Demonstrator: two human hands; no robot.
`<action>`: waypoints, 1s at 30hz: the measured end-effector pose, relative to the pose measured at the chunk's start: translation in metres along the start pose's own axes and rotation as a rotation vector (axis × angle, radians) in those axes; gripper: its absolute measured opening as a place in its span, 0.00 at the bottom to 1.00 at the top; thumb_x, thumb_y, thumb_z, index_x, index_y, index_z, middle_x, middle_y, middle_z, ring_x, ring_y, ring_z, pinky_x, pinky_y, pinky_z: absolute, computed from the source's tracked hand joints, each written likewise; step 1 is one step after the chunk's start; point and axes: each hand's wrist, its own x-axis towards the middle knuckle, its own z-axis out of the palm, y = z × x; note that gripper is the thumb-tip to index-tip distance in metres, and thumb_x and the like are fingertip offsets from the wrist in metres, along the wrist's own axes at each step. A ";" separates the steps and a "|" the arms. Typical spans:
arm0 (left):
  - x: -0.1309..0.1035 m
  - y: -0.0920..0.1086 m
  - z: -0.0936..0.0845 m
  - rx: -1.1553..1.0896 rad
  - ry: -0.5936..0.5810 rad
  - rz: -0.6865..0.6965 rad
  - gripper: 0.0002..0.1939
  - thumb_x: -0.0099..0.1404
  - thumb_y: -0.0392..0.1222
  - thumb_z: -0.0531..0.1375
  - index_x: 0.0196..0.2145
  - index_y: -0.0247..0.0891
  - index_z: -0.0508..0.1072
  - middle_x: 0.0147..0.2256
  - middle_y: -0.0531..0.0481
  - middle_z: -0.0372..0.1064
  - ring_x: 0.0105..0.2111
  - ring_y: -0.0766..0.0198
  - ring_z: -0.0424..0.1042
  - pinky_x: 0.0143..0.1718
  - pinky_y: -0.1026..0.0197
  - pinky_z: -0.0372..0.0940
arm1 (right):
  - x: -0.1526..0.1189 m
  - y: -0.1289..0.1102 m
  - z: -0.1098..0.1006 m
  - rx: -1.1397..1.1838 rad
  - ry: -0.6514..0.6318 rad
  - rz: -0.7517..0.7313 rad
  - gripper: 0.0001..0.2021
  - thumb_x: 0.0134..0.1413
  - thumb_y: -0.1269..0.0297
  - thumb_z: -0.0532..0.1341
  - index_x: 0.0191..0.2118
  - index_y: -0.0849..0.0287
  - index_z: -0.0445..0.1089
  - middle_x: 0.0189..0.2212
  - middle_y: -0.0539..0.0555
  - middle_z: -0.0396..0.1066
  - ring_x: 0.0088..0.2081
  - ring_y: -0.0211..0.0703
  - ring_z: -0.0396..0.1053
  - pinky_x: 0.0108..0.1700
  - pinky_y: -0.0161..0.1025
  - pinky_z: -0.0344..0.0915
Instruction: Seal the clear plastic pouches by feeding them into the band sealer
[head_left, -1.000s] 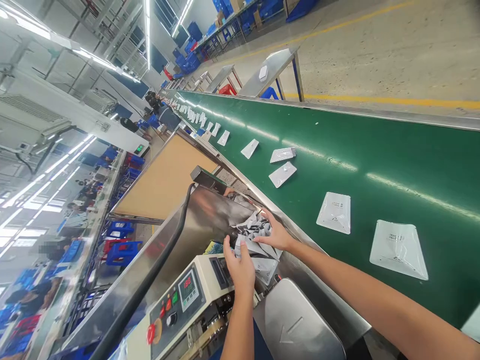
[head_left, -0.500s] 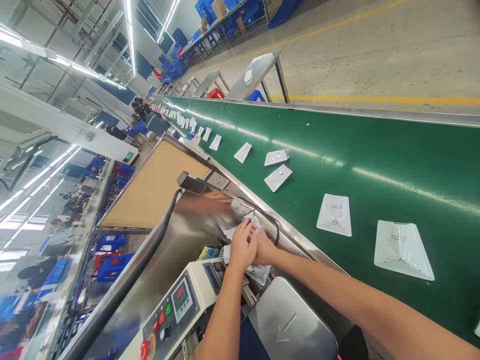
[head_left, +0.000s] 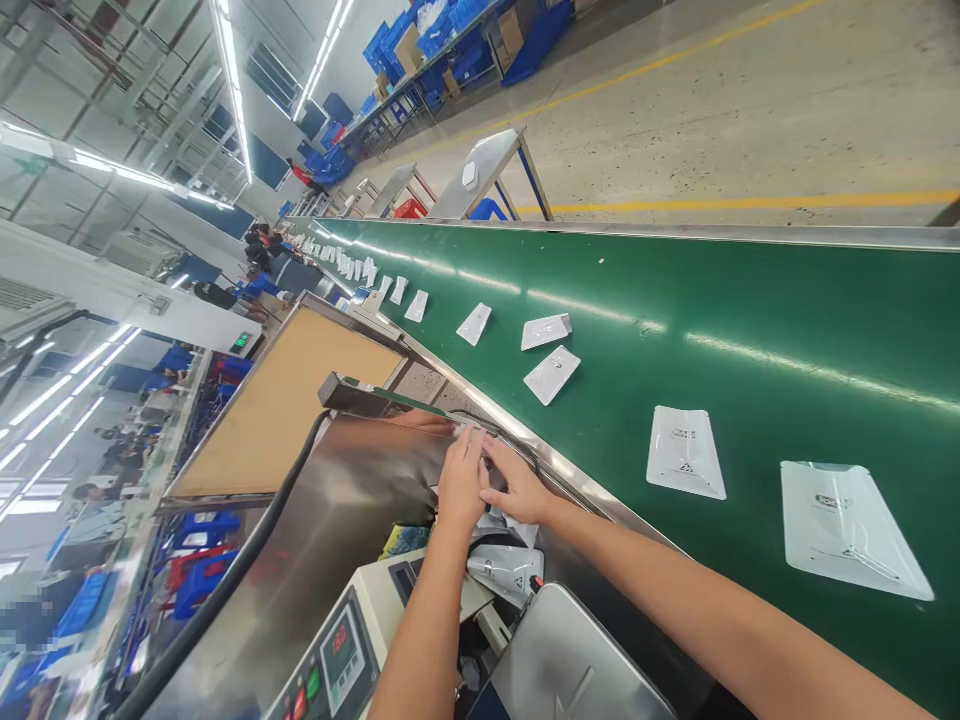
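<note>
My left hand point(head_left: 461, 480) and my right hand point(head_left: 516, 480) are close together over the steel surface beside the conveyor. The fingers of both hands bend over something small and pale near their tips, mostly hidden. Just below them, silvery-white pouches point(head_left: 504, 572) lie in a pile by the sealing machine point(head_left: 379, 610), which has a red digital display. A yellow and blue packet point(head_left: 405, 540) sits left of my left wrist.
A green conveyor belt point(head_left: 750, 330) runs along the right with several white pouches on it, the nearest point(head_left: 851, 530) at far right. A tan board point(head_left: 289, 395) and a black cable point(head_left: 232, 575) are at left. People sit farther back.
The view has shifted slightly. My hands have moved a little away from the pile, showing more of the pouches below them, and my right thumb and fingers are more spread. The pouches on the belt have shifted slightly.
</note>
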 end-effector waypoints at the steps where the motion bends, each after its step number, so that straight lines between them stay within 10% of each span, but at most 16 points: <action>1: 0.006 -0.004 -0.005 0.013 -0.065 0.077 0.36 0.67 0.26 0.55 0.71 0.44 0.69 0.72 0.42 0.63 0.70 0.50 0.63 0.68 0.48 0.62 | 0.006 -0.003 0.004 0.022 -0.050 -0.055 0.51 0.67 0.28 0.53 0.81 0.58 0.43 0.77 0.68 0.50 0.75 0.65 0.53 0.75 0.64 0.52; 7: 0.018 -0.037 -0.020 0.056 -0.297 -0.102 0.33 0.64 0.24 0.56 0.61 0.50 0.80 0.52 0.46 0.82 0.53 0.55 0.79 0.58 0.58 0.69 | 0.000 -0.010 0.010 0.056 -0.037 0.012 0.56 0.67 0.28 0.52 0.82 0.62 0.28 0.80 0.69 0.40 0.78 0.63 0.45 0.76 0.62 0.49; 16: 0.044 -0.052 -0.029 0.187 -0.379 -0.303 0.06 0.61 0.39 0.70 0.36 0.36 0.85 0.35 0.35 0.84 0.39 0.47 0.84 0.45 0.56 0.73 | 0.040 -0.011 0.046 -0.358 -0.176 0.180 0.59 0.55 0.27 0.65 0.79 0.65 0.51 0.79 0.73 0.37 0.79 0.77 0.34 0.76 0.73 0.35; 23: 0.074 -0.031 -0.072 0.157 -0.268 -0.205 0.17 0.74 0.48 0.58 0.50 0.45 0.84 0.45 0.39 0.84 0.47 0.48 0.82 0.49 0.55 0.71 | 0.063 0.019 0.046 -0.185 -0.013 0.306 0.47 0.68 0.32 0.55 0.80 0.57 0.49 0.80 0.67 0.41 0.79 0.70 0.41 0.75 0.68 0.49; 30: 0.081 -0.026 -0.070 0.010 -0.232 -0.178 0.19 0.77 0.50 0.55 0.53 0.44 0.83 0.53 0.41 0.82 0.52 0.48 0.80 0.51 0.54 0.70 | 0.078 0.037 0.042 -0.232 0.023 0.260 0.43 0.70 0.34 0.56 0.79 0.56 0.53 0.80 0.67 0.38 0.79 0.71 0.35 0.75 0.71 0.43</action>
